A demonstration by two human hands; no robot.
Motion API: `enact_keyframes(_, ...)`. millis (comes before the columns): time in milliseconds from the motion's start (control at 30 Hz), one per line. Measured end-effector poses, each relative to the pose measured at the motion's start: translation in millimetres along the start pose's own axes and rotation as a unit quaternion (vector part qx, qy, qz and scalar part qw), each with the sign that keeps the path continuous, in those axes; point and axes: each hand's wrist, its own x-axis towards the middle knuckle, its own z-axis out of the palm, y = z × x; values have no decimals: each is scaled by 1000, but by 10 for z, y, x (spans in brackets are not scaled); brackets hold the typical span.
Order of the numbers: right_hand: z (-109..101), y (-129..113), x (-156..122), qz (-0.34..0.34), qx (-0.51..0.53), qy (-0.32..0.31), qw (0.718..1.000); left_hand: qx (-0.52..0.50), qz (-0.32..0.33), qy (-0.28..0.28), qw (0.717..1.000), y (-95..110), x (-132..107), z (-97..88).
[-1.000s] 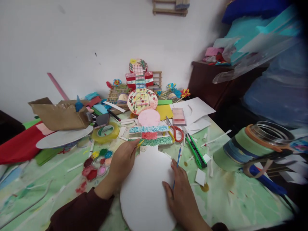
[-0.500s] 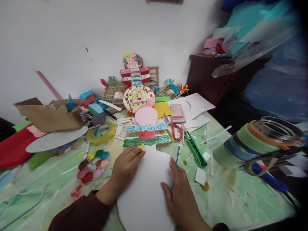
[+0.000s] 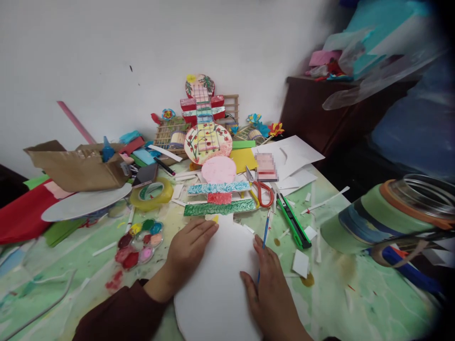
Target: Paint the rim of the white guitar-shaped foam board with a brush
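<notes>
A white rounded cut-out board [image 3: 216, 284] with a narrow neck at its far end lies in front of me. Its left side is under my left hand [image 3: 190, 251], whose fingers are pressed together with a small yellow piece [image 3: 215, 219] at their tips. At the right edge rests my right hand [image 3: 272, 279], thumb apart from the fingers, with a thin blue paintbrush [image 3: 266, 230] running between them, bristles pointing away. Just beyond the neck stand painted green [image 3: 220, 207] and blue [image 3: 218, 188] strips, with a pink oval [image 3: 218, 169] behind.
A paint palette [image 3: 145, 241], clear tape roll [image 3: 151, 193] and brown paper bag [image 3: 78, 166] are on the left. Scissors [image 3: 263, 193], a green utility knife [image 3: 293, 222] and an open bottle [image 3: 377, 213] stand or lie right. A decorated guitar-shaped model [image 3: 208, 142] leans at the back.
The whole view has shifted slightly, so things appear a little further right. At my left fingertips, less of the yellow piece sticks up. Both hands keep nearly the same places on the board.
</notes>
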Motion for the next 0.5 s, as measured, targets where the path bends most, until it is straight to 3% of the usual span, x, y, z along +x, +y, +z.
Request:
enact_keyframes(133,-4,4,4,-4,7,12,1000,-35,-109,68,991,26,32,-114)
enact_keyframes(233,-68,11,15,-5,17,24,1000,-84,-217,104,967,87,43,-154)
enact_keyframes(400,-270,-79,165,21,151,47,987,-258,-342,71,901,223,13,-45)
enact_keyframes(500,-322,-210,376,108,306,62,944,-355,-380,42,854,279,-9,60)
